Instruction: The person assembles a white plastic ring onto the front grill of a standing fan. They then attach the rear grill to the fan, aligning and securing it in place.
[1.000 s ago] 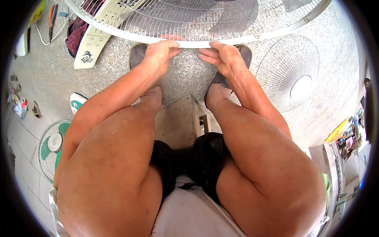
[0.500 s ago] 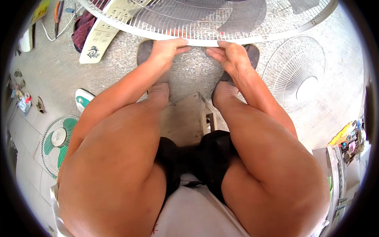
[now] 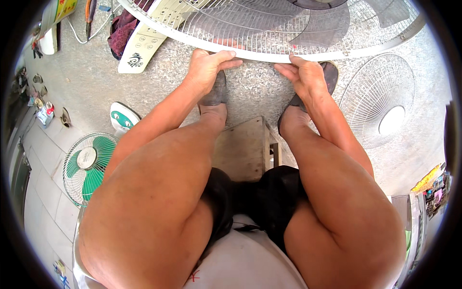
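A large white fan guard [image 3: 269, 57] fills the top of the view, tilted, with grey see-through fan blades [image 3: 320, 26] showing behind its wires. My left hand [image 3: 206, 68] is closed on the lower rim, left of the middle, its thumb on the rim. Some fingers show through the wires behind it. On the same rim, further right, my right hand [image 3: 308, 74] grips with the thumb on top and the fingers beneath. Below the guard, between my legs, stands a small wooden stool [image 3: 240, 149].
A loose white wire guard [image 3: 378, 98] lies on the floor at right. A cream control panel [image 3: 144, 45] and maroon cloth [image 3: 124, 36] lie upper left, near orange-handled pliers [image 3: 90, 14]. At left are a green-bladed fan [image 3: 89, 161] and a green-and-white fan base [image 3: 124, 117].
My hands are further apart along the rim, both still gripping it. My left foot has shifted inward. The whole view has slid, so things appear further right and slightly lower.
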{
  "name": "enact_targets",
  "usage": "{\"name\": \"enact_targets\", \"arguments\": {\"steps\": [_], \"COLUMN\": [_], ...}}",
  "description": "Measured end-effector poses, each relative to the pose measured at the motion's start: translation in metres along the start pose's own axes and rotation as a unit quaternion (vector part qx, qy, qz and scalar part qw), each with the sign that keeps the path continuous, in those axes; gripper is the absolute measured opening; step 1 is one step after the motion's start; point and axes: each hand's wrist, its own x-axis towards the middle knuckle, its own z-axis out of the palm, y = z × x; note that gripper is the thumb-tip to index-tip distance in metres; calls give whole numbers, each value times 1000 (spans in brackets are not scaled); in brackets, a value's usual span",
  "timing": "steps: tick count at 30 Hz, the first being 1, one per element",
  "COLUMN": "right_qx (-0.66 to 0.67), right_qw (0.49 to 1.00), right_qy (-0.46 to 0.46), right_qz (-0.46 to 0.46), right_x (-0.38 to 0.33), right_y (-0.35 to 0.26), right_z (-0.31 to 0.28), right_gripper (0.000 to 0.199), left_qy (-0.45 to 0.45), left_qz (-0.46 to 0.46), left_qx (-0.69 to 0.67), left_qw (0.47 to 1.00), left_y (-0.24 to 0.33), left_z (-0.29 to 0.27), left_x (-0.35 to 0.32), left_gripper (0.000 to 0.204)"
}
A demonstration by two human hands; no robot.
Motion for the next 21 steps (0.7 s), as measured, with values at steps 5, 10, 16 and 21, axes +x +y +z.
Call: {"name": "enact_targets", "arguments": {"steps": [5, 10, 16, 21], "right_qx": [2, 11, 26, 33], "right_qw": [1000, 999, 999, 998], "right_qy": [-23, -34, -40, -57], "right_qz": [-1, 0, 2, -11], "right_x": [3, 4, 6, 10], "right_y": [2, 2, 5, 8], "right_z": [-2, -9, -6, -12], "right_gripper": [26, 26, 27, 27], "left_qy": [25, 19, -27, -105], "left_qz": [22, 31, -30, -99], "left_qx": [18, 33, -10, -60], "left_qw": [999, 999, 999, 988], "left_y": [-1, -3, -1, -17], "left_z": [-2, -3, -10, 15], "left_x": [7, 6, 6, 9], "left_gripper": [28, 24, 26, 31]}}
